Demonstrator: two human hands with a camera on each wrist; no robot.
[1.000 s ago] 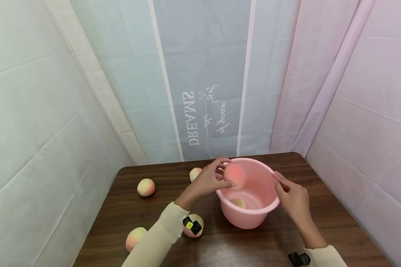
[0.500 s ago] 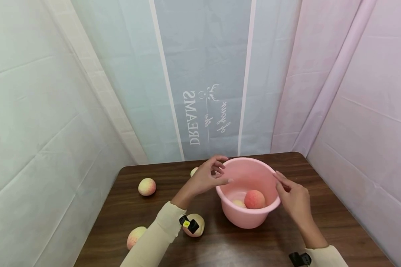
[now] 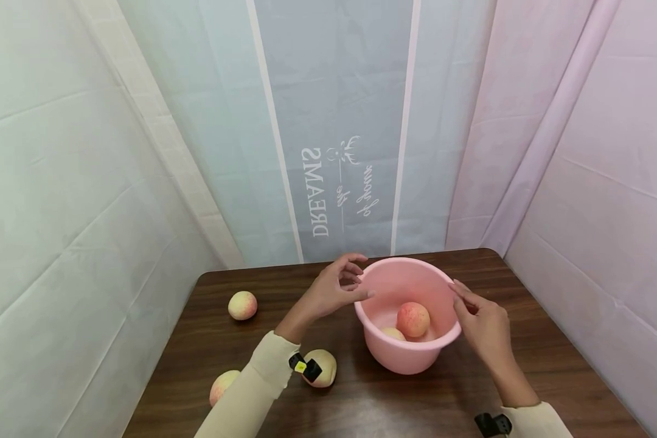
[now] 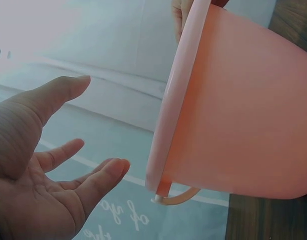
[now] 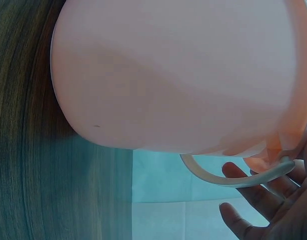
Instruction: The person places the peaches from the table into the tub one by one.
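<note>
A pink plastic bucket (image 3: pixel 402 356) stands on the table, tilted neither way. In it lie a reddish peach (image 3: pixel 413 320) and a paler peach (image 3: pixel 392 334), partly hidden by the front rim. My left hand (image 3: pixel 334 289) hovers just left of the rim, fingers spread and holding nothing; the left wrist view shows the same hand (image 4: pixel 48 165) apart from the bucket wall. My right hand (image 3: pixel 484 328) holds the bucket's right rim with its fingertips. In the right wrist view, its fingers (image 5: pixel 258 197) are by the bucket's curved handle (image 5: pixel 233 181).
Left of the bucket, a peach (image 3: pixel 319 368) lies close to my left wrist. Another peach (image 3: pixel 243 305) sits farther back, and one more (image 3: pixel 223 387) is partly covered by my left sleeve. Fabric walls (image 3: pixel 356 91) enclose the brown wooden table (image 3: pixel 372 407).
My left hand has let go of the reddish peach, which dropped into the bucket and rolled slightly. The left hand has drawn back a little to the left. My right hand keeps its place.
</note>
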